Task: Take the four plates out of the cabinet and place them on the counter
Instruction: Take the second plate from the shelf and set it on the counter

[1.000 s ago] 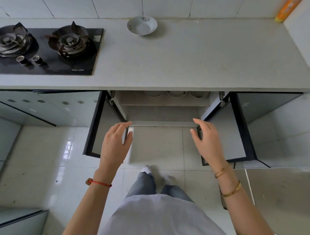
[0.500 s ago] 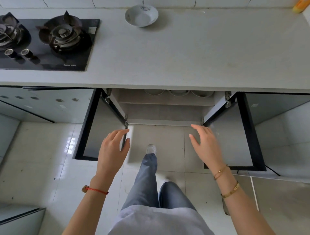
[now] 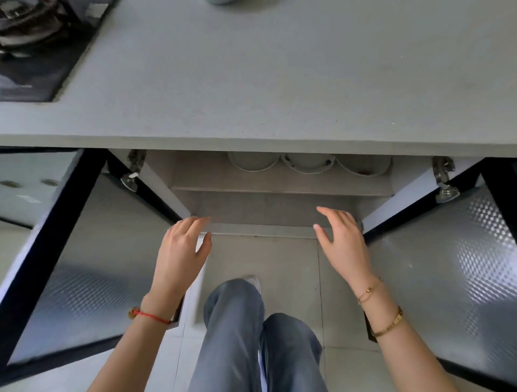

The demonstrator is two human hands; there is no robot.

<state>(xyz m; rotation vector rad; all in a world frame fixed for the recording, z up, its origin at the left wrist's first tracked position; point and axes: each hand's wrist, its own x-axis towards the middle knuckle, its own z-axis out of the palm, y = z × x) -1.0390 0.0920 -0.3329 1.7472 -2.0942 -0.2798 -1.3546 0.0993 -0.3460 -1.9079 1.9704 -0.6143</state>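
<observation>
The cabinet under the grey counter stands with both doors swung wide. On its upper shelf three white plates show as partial rims: a left plate, a middle plate and a right plate; their far halves are hidden under the counter edge. My left hand and my right hand hover empty with fingers spread, just in front of the cabinet's lower front edge, well below the plates.
The left door and the right door flank my arms. A black gas hob lies at the counter's far left. A white dish edge shows at the top. My legs stand on the tiled floor below.
The view has moved closer and lower toward the open cabinet. Both hands have left the door edges and moved slightly forward toward the opening, still empty.
</observation>
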